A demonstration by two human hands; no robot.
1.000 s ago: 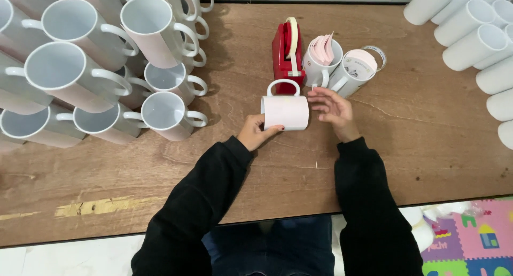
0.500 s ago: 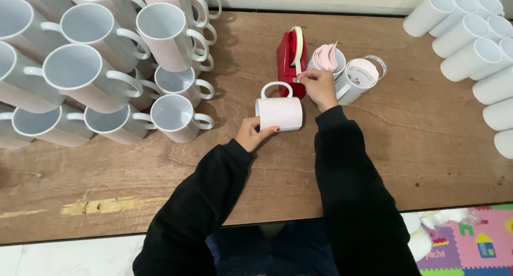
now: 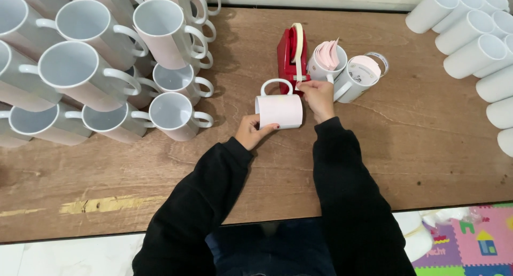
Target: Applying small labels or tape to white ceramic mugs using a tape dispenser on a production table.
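Left hand [image 3: 252, 130] pins the paper-wrapped mug [image 3: 280, 109] on its side on the table [image 3: 417, 148], fingers curled on its end so it won't roll. Right hand [image 3: 317, 94] pinches tape at the red dispenser [image 3: 293, 59], parked right behind, w/ 2 cups [image 3: 357, 78] beside it.

Both black-sleeved arms are reaching forward side by side, the left hand [image 3: 252, 131] lying low with its fingers curled and the thumb pointing right, while the right hand [image 3: 317, 96] is stretching a little farther ahead, its fingertips [image 3: 302, 86] pinched together at the front.
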